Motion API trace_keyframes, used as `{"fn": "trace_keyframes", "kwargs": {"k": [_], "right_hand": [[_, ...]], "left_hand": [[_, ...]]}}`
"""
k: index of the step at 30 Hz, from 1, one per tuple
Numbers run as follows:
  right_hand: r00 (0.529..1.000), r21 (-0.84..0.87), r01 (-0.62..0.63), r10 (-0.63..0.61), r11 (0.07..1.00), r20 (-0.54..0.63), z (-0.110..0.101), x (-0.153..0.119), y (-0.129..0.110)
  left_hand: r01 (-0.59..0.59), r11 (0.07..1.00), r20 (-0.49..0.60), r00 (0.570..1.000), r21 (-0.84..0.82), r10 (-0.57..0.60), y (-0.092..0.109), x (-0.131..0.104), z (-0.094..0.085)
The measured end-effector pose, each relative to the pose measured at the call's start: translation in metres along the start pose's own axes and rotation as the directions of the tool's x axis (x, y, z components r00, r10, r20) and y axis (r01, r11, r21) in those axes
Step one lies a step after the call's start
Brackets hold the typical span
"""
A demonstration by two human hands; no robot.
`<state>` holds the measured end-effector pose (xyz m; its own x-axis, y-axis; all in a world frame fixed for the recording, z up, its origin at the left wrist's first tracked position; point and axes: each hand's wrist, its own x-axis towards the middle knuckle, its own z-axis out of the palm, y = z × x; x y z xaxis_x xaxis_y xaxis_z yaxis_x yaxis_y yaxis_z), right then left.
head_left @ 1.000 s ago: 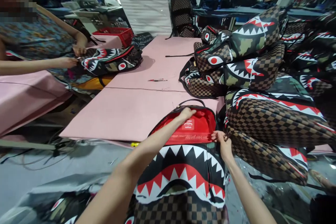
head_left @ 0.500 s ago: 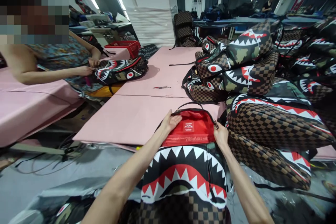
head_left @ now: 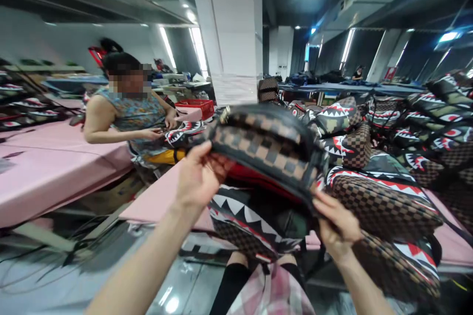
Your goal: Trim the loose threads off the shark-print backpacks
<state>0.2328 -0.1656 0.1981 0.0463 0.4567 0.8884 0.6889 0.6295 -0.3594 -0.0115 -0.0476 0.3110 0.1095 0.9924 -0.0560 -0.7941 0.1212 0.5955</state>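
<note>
A checkered backpack [head_left: 262,150] with a shark-mouth front is held up in front of me, tilted and blurred by motion. Its brown-checked upper part and black edge face me, and a strip of red lining shows in the opening below. My left hand [head_left: 201,174] grips the edge at its left side, fingers curled around it. On the right side, my right hand [head_left: 336,216] is closed on the edge, its fingertips partly behind the fabric. The toothed front panel [head_left: 251,216] hangs beneath, between my forearms.
Piled shark-mouth backpacks [head_left: 384,197] fill the right side. A person [head_left: 129,113] in a patterned top works on another bag [head_left: 185,133] at the left. Pink tables [head_left: 66,172] stand at the left and centre, with a red crate [head_left: 195,106] behind. A white pillar [head_left: 236,34] rises beyond.
The backpack has been raised and tipped, so its checked outside now shows instead of the wide red lining. Both hands have moved up and apart with it. The view has tilted upward.
</note>
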Motion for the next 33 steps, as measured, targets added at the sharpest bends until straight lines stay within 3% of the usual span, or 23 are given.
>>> {"fn": "trace_keyframes", "kwargs": {"k": [2, 3, 6, 10, 12, 14, 17, 22, 27, 30, 33], "right_hand": [[0.992, -0.005, 0.063, -0.062, 0.998, 0.111, 0.023, -0.024, 0.005], [0.986, 0.022, 0.042, -0.045, 0.999, 0.161, 0.035, -0.032, 0.006], [0.954, 0.104, 0.070, -0.097, 0.992, 0.282, 0.059, -0.037, 0.001], [0.947, 0.234, -0.076, -0.003, 0.969, 0.321, 0.056, -0.016, -0.008], [0.951, 0.215, -0.185, 0.120, 0.959, 0.285, 0.046, 0.003, -0.011], [0.964, 0.105, -0.215, 0.193, 0.971, 0.183, 0.041, 0.026, -0.014], [0.973, 0.028, -0.150, 0.142, 0.988, 0.184, 0.046, 0.064, -0.016], [0.900, -0.007, -0.110, 0.103, 0.994, 0.423, 0.063, 0.108, -0.011], [0.881, -0.084, 0.010, 0.031, 0.996, 0.472, 0.063, 0.125, -0.009], [0.835, -0.052, 0.016, 0.015, 0.998, 0.549, 0.060, 0.126, -0.012], [0.853, -0.082, 0.046, 0.004, 0.996, 0.522, 0.060, 0.128, -0.012]], "left_hand": [[0.189, 0.981, -0.003, 0.982, 0.051, -0.189, -0.028, 0.002, -0.026], [0.256, 0.964, 0.071, 0.963, 0.073, -0.261, -0.040, 0.001, -0.037], [0.424, 0.896, 0.067, 0.898, 0.133, -0.435, -0.059, -0.007, -0.054], [0.345, 0.937, -0.076, 0.937, 0.062, -0.340, -0.051, -0.015, -0.046], [0.317, 0.947, -0.074, 0.947, 0.051, -0.313, -0.048, -0.016, -0.042], [0.326, 0.945, -0.046, 0.945, 0.031, -0.325, -0.050, -0.018, -0.041], [0.318, 0.948, -0.018, 0.948, -0.019, -0.318, -0.055, -0.020, -0.042], [0.254, 0.967, 0.032, 0.967, -0.019, -0.253, -0.056, -0.022, -0.044], [0.191, 0.981, 0.168, 0.966, 0.041, -0.195, -0.058, -0.023, -0.048], [0.184, 0.981, 0.210, 0.959, 0.053, -0.191, -0.060, -0.024, -0.050], [0.160, 0.985, 0.239, 0.956, 0.066, -0.171, -0.061, -0.025, -0.049]]}}
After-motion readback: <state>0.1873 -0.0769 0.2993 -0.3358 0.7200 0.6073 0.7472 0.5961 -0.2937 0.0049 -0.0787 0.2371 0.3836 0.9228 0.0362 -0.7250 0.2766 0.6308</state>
